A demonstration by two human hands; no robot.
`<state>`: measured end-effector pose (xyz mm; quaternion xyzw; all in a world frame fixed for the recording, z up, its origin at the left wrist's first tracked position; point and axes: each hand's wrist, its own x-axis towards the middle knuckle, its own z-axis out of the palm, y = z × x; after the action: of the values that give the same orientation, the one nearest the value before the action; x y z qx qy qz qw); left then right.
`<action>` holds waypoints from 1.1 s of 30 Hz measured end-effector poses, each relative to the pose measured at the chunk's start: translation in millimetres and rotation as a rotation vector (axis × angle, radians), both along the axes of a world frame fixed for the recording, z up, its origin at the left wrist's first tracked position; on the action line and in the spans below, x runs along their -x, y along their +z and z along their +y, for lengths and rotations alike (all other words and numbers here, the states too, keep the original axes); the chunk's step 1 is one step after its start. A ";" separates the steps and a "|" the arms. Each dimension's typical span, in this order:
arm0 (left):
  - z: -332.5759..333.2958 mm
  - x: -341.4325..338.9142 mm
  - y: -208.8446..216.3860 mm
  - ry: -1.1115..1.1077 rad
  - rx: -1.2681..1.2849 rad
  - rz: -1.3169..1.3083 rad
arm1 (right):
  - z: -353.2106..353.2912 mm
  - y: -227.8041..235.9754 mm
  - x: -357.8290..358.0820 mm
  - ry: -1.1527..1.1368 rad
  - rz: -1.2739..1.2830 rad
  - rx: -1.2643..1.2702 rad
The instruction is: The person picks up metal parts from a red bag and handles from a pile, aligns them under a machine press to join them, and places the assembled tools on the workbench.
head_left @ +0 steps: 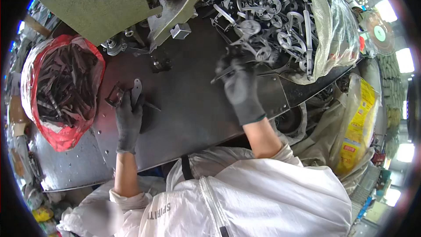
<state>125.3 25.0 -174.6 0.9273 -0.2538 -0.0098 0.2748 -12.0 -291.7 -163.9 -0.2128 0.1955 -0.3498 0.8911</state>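
My left hand [128, 120], in a dark grey glove, is low over the left part of the dark metal table. Its fingers are closed on a flat grey metal lever [137, 88] with a rounded, holed end. A small dark metal bracket [115, 96] touches the fingertips on the other side, and a thin bar pokes out to the right of the hand. My right hand [240, 88], gloved alike, is beside the pile of cast metal parts [267, 22]. Motion smears its fingers; a thin metal piece [220, 75] juts out leftward from them, its full shape hidden.
A green machine [105, 4] overhangs the table's far side, with a dark fixture [160, 64] below it. At left stands a red and white sack [66, 138] of dark metal strips. A white woven sack [329, 30] borders the parts pile. The table edge [175, 158] runs close to my body.
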 end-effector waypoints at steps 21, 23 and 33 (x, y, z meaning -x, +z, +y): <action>-43.0 -19.5 50.2 -0.088 0.579 0.645 | 49.6 55.6 -71.1 0.644 0.466 0.528; -51.0 -22.6 51.2 -0.114 0.594 0.693 | 54.7 56.1 -78.7 0.745 0.372 0.500; -24.5 -85.7 -64.4 -0.399 0.454 0.305 | 69.5 16.6 -102.0 0.652 0.137 1.450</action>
<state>210.9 0.5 -238.9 0.7624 -0.3818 -0.1451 0.5019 90.0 -222.3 -147.2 -0.8070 -0.0986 -0.0975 0.5741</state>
